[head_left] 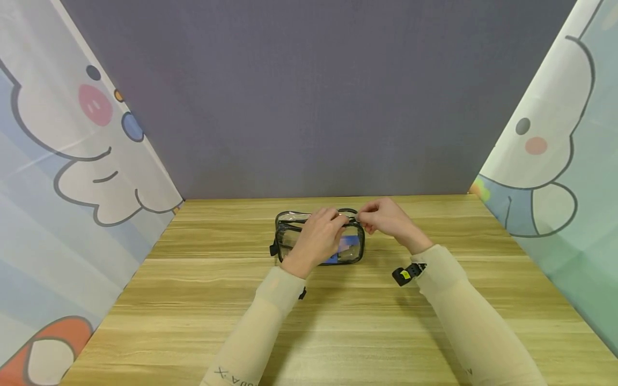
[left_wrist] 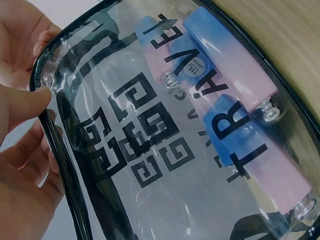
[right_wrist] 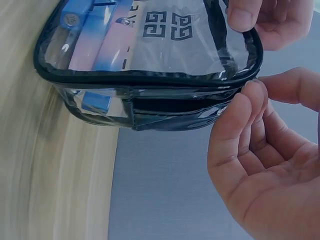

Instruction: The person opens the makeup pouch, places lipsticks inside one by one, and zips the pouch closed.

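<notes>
A clear pouch (head_left: pixel 351 252) with black piping stands on the table under both hands. Printed on its front are black letters and a square pattern. Inside lie several blue-and-pink tubes (left_wrist: pixel 265 165), a few with clear faceted ends. My left hand (head_left: pixel 318 236) grips the top edge near the right corner, its thumb (right_wrist: pixel 241 19) on the front panel and its other fingers behind. At that same corner my right hand (head_left: pixel 386 217) pinches the zipper edge between thumb and forefinger; the fingertips hide what exactly is held there.
The wooden table (head_left: pixel 207 300) runs back to a grey panel (head_left: pixel 309 107). Cartoon-print curtains (head_left: pixel 43 214) hang along the sides. A black strap with a small device (head_left: pixel 403 275) is on the right wrist. A black tab (head_left: pixel 273 250) sticks out at the pouch's left side.
</notes>
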### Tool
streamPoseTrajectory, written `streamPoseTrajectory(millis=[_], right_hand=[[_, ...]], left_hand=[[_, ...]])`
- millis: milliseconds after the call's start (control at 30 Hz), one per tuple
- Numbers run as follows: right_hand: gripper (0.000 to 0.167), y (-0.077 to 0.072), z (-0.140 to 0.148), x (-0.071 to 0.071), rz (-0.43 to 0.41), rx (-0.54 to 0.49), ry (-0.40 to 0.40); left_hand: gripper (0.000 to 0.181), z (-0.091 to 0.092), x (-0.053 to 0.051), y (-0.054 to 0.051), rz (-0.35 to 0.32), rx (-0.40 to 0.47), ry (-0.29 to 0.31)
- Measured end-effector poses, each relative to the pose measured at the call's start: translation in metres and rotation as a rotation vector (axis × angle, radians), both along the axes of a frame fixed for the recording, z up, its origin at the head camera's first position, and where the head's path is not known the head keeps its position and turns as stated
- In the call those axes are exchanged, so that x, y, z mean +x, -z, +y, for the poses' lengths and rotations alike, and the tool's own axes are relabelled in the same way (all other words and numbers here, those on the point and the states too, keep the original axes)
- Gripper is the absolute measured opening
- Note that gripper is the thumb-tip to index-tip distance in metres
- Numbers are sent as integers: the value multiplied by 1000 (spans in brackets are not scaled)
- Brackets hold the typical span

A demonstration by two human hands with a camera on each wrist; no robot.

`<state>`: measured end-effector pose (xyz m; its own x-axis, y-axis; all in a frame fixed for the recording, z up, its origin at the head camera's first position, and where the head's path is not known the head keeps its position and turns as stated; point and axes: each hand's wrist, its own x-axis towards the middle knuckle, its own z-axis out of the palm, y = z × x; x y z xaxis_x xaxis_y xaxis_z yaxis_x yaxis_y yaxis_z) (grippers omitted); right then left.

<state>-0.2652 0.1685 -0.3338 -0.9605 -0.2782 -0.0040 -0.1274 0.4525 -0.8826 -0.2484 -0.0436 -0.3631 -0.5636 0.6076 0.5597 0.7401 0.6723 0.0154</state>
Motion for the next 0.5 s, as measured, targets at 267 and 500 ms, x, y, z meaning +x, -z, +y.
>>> streamPoseTrajectory(millis=[267, 500], right_hand=[[20, -5, -3, -2, 12, 37, -16], [22, -6, -2, -2, 5, 37, -16]], left_hand=[[5, -1, 1, -1, 3, 14, 5], [4, -12, 1, -1, -30, 22, 18]])
